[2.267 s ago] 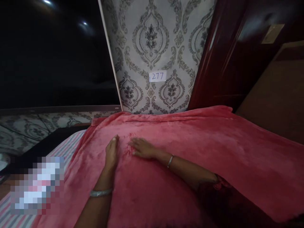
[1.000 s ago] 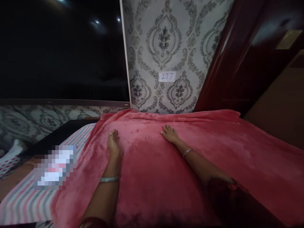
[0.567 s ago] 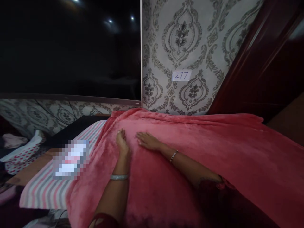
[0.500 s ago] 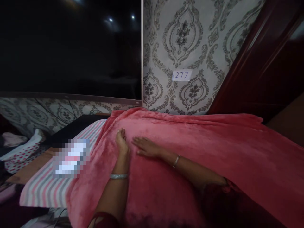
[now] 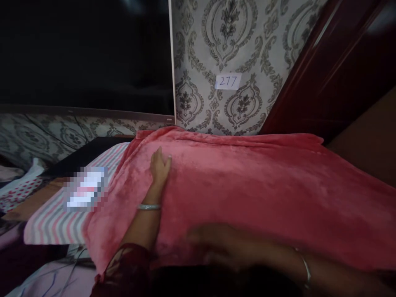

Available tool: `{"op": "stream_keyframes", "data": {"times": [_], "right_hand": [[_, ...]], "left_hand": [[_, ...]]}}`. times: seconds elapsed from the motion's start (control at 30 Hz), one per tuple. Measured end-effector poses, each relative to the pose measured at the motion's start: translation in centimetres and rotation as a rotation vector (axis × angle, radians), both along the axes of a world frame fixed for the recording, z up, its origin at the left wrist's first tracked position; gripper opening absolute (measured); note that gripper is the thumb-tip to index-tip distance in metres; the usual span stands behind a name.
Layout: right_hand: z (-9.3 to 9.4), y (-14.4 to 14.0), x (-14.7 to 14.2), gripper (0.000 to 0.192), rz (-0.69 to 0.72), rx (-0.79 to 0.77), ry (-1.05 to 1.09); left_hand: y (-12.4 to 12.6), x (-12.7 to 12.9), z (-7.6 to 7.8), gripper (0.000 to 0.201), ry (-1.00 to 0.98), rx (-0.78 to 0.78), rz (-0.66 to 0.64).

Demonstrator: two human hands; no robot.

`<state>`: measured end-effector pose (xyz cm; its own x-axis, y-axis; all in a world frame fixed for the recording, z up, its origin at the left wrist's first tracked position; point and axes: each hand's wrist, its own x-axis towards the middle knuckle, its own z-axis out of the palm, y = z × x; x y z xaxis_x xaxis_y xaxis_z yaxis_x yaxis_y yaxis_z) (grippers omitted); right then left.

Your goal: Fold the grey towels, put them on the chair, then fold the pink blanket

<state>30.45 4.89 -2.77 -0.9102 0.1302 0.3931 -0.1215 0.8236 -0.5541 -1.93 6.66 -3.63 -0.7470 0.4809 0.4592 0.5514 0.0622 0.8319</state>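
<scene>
A plush pink-red blanket (image 5: 260, 185) lies spread over a flat surface, its far edge gathered in a fold near the wall. On its left part rests my left hand (image 5: 159, 167), open, with the thumb apart from the fingers and a bangle at the wrist. My right hand (image 5: 222, 243) is over the blanket's near part. Motion smears its fingers, so whether it touches the cloth is unclear. Left of the blanket, a striped cloth (image 5: 52, 225) in pink, grey and white shows from beneath it.
A pixelated, whitish object (image 5: 86, 189) lies on the striped cloth. Behind stands a large dark screen (image 5: 86, 57). A paper marked 277 (image 5: 228, 81) is stuck on the patterned wall. Dark red wood (image 5: 312, 78) rises at the right. Heart-patterned fabric (image 5: 21, 192) lies at far left.
My right hand has moved from beside the left hand towards me, near the blanket's front edge. My left hand has turned flatter, fingers pointing away. The view has shifted slightly.
</scene>
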Motion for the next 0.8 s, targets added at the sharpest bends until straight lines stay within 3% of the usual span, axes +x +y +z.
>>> {"op": "stream_keyframes", "data": {"times": [0.07,0.13,0.2,0.3,0.43,0.63,0.8], "right_hand": [[-0.1,4.1,0.2,0.047,-0.094,-0.034,-0.02],[-0.6,8.7,0.1,0.055,-0.284,0.006,-0.048],[-1.6,12.6,0.0,0.063,-0.445,0.103,-0.157],[-3.5,15.8,0.3,0.068,-0.624,0.249,-0.343],[-5.3,15.9,0.9,0.064,-0.661,0.389,-0.44],[-5.5,15.6,1.1,0.065,-0.654,0.421,-0.454],[-5.2,15.4,0.9,0.063,-0.662,0.419,-0.494]], "left_hand": [[0.1,1.5,0.0,0.069,0.37,-0.291,-0.081],[0.2,2.9,-0.2,0.07,0.562,-0.542,-0.212],[0.4,3.9,-0.5,0.064,0.635,-0.725,-0.338],[0.6,4.2,-1.0,0.056,0.63,-0.781,-0.392],[0.3,4.2,-1.3,0.057,0.639,-0.75,-0.361],[-0.6,4.4,-1.0,0.058,0.577,-0.742,-0.365],[-4.0,2.3,-0.7,0.057,0.546,-0.785,-0.324]]}}
